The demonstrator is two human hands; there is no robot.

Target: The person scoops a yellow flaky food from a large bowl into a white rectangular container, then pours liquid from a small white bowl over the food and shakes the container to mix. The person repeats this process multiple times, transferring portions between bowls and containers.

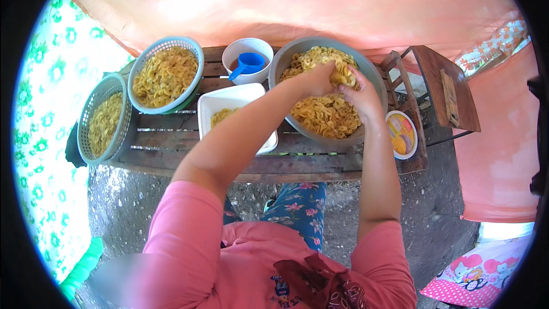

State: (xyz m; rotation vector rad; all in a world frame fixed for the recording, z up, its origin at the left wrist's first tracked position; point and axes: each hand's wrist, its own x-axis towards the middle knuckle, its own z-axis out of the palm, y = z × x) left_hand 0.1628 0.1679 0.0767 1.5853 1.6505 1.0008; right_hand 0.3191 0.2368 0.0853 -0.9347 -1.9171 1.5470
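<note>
Over a large grey basin [376, 77] heaped with thin yellow banana chips [329, 119], both hands come together around a bunch of chips [344, 74]. My left hand [320, 78] closes on the bunch from the left side, its fingertips partly hidden. From the right, my right hand [366, 96] curls its fingers and thumb about the same bunch. More chips lie beneath the hands in the basin. Left of it stands a white rectangular tub [207, 109] with some chips inside, partly covered by my left forearm.
Two colander baskets, a round one [197, 60] and another [86, 120], hold chips at the left of the slatted wooden table [166, 140]. A white bowl [263, 46] contains a blue scoop [250, 62]. A round lid [401, 134] lies at right, near a wooden chair [437, 74].
</note>
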